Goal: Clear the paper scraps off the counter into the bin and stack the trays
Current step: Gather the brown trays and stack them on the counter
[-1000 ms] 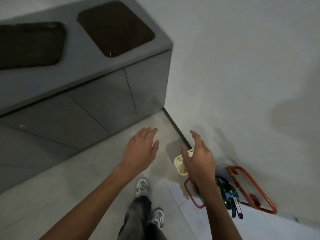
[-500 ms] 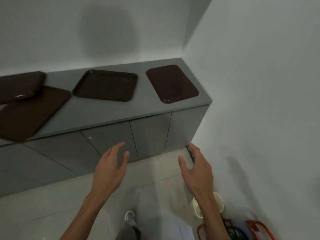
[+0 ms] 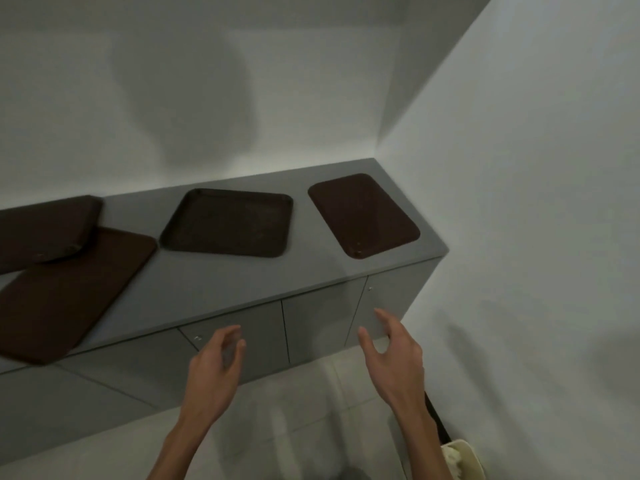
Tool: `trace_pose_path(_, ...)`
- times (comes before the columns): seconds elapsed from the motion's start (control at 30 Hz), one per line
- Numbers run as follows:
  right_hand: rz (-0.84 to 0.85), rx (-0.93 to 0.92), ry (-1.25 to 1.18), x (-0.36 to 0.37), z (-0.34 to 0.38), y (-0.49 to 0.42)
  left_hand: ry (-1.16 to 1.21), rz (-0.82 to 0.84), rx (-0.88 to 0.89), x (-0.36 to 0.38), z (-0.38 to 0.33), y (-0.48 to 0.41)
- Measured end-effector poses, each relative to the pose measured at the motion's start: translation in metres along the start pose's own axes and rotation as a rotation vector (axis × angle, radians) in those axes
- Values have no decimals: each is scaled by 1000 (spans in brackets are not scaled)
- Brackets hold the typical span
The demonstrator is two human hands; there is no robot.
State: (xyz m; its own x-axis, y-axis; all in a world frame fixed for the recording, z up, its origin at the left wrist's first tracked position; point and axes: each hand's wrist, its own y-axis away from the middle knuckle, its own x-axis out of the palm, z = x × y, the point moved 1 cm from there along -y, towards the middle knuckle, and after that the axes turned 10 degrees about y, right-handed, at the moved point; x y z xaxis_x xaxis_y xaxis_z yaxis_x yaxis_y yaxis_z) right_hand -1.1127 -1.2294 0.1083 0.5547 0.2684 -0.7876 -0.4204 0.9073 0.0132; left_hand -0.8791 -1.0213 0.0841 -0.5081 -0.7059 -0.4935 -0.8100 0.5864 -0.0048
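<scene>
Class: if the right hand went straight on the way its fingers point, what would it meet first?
The right hand would probably meet the grey cabinet door under the counter first; the rightmost tray lies higher, beyond it. Depth is unclear.

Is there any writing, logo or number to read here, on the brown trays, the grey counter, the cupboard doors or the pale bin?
No readable text anywhere in this view.
The right tray, middle tray, upper left tray and lower left tray look plain; the counter, cupboard doors and bin show no marks I can make out.
</scene>
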Motion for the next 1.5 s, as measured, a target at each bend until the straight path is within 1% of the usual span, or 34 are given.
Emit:
trace_pose_path(0.2, -27, 47, 13, 1, -18, -74, 22, 14, -1, 39, -14, -75)
trace_pose_path(0.4, -38, 22, 17, -4, -44, -190, 32, 54, -55, 119, -30, -171)
trace_pose_path(0.6, 99, 53, 89, -6, -73, -333, 90, 107, -193, 217, -61, -255)
trace_pose_path(0.73, 229, 94, 179, 1, -85, -423, 92, 152, -289, 270, -74, -300)
trace_pose_path(0.87, 240, 127, 209, 14, -101, -491, 54, 205, -394, 312, -87, -334)
trace_pose_path(0.97, 280, 207, 282, 28, -117, -523, 38, 221, -504, 336, -88, -349)
trace_pose_path(1.03, 328, 241, 385, 42, -126, -531, 8, 214, -512, 348, -88, -356)
trace_pose_path(1.13, 367, 234, 499, 54, -131, -530, -48, 228, -487, 367, -73, -361)
trace_pose_path(1.23, 382, 255, 469, 54, -132, -539, -145, 245, -421, 375, -78, -354)
trace_pose_path(1.3, 412, 319, 426, 52, -136, -553, -184, 237, -397, 374, -82, -353)
trace_pose_path(1.37, 440, 418, 273, 57, -152, -564, -194, 238, -401, 371, -82, -353)
trace_pose_path(1.43, 496, 418, 72, 63, -166, -565, -202, 249, -412, 363, -87, -352)
trace_pose_path(1.5, 460, 383, -116, 44, -152, -548, -193, 274, -414, 353, -91, -354)
